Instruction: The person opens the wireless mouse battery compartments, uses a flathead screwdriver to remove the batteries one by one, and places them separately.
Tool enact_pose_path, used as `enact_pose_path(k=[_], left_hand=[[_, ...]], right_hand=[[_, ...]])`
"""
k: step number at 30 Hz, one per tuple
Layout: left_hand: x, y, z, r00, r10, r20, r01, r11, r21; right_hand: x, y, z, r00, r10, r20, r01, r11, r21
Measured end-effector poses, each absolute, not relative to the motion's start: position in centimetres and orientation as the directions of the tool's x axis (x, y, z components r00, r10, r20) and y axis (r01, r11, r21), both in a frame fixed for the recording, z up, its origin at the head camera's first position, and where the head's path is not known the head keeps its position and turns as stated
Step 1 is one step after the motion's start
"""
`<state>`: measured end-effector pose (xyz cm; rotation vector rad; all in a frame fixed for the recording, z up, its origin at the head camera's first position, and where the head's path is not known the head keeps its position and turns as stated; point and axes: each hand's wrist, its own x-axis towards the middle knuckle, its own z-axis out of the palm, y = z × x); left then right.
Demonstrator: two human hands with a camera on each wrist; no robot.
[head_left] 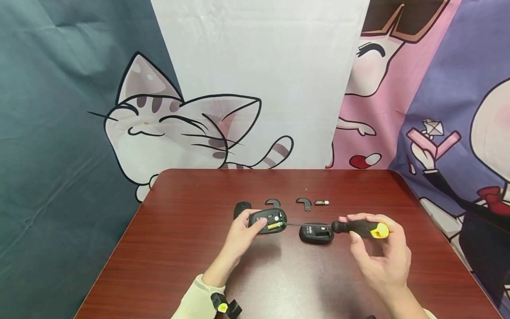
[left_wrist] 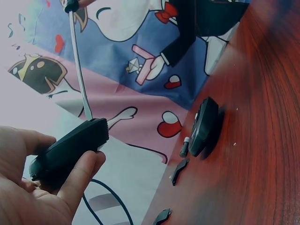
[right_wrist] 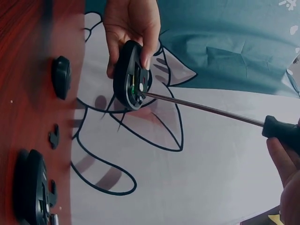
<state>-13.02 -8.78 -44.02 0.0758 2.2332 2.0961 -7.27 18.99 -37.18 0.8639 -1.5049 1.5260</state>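
Observation:
My left hand (head_left: 243, 230) grips a black computer mouse (head_left: 263, 217) above the table, underside up, its battery slot uncovered. A green and yellow battery (head_left: 275, 225) lies in that slot, with the thumb close beside it. In my right hand (head_left: 384, 257) is a screwdriver (head_left: 354, 227) with a black handle and yellow end. Its thin metal shaft (right_wrist: 201, 108) reaches across to the mouse, the tip right at the battery's end in the right wrist view. The left wrist view shows the held mouse (left_wrist: 70, 147) from its side, shaft tip at its upper end.
A second mouse (head_left: 316, 234) lies upside down on the table (head_left: 179, 248), its battery slot open. Behind it are two curved black covers (head_left: 272, 203) and a loose battery (head_left: 322, 203). Another black mouse (head_left: 241, 208) sits beyond my left hand. A printed cloth backdrop hangs behind.

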Motion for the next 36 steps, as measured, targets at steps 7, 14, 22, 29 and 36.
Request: enact_pose_path(k=[7, 14, 22, 29, 36], left_hand=[[-13.0, -8.7, -44.0, -0.996, 0.091, -0.016, -0.01, 0.072, 0.997], [-12.8, -8.6, -43.9, -0.996, 0.091, 0.003, 0.012, 0.091, 0.996], [-12.9, -8.5, -44.2, -0.995, 0.086, 0.053, 0.061, 0.092, 0.994], [-12.9, -8.6, -44.3, -0.994, 0.098, 0.041, 0.049, 0.079, 0.996], [-13.4, -9.3, -44.2, -0.986, 0.166, 0.012, 0.007, -0.033, 0.999]], right_hand=[[-7.0, 18.5, -36.7, -0.398, 0.073, 0.914, -0.905, 0.129, -0.405], [-6.6, 17.7, -36.2, -0.356, 0.058, 0.933, -0.92, 0.151, -0.361], [-5.6, 17.0, -35.3, -0.447, -0.038, 0.894, -0.854, 0.315, -0.414], [-5.5, 18.0, -35.8, -0.598, -0.041, 0.801, -0.784, 0.239, -0.573], [-6.7, 20.0, -36.8, -0.656, 0.037, 0.753, -0.75, -0.143, -0.646]])
